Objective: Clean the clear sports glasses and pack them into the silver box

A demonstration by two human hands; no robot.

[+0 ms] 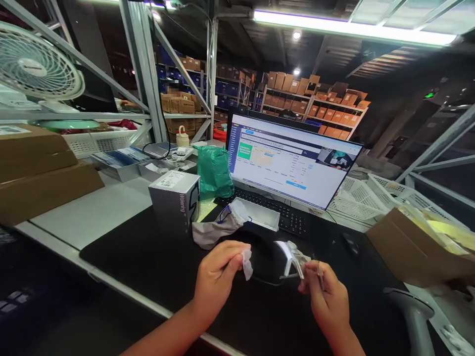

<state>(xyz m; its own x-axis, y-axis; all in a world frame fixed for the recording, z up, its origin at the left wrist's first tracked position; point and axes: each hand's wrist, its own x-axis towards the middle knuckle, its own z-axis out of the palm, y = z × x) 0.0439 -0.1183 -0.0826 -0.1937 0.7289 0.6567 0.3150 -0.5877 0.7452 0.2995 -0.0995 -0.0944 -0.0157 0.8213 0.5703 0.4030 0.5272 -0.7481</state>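
My left hand (217, 272) is closed, pinching a small crumpled piece of thin white wrapping (247, 264) between thumb and fingers. Across from it, my right hand (328, 291) is closed on a glossy white-and-silver folded piece (291, 259), whose exact kind I cannot tell. Something thin and dark shows between the right fingers. Between the hands, a dark curved shape merges with the black mat (260, 316). Just beyond lie a grey cloth pouch (211, 232) with a blue drawstring and an open white box tray (263, 215). A grey printed box (174, 200) stands upright at the left.
Behind the pouch are a green plastic bag (213, 170), a keyboard (293, 217) and a lit monitor (285, 163). To the right are a mouse (350, 244), a grey handheld scanner (411, 311) and an open cardboard box (404, 247). Brown cartons (40, 173) sit at the left.
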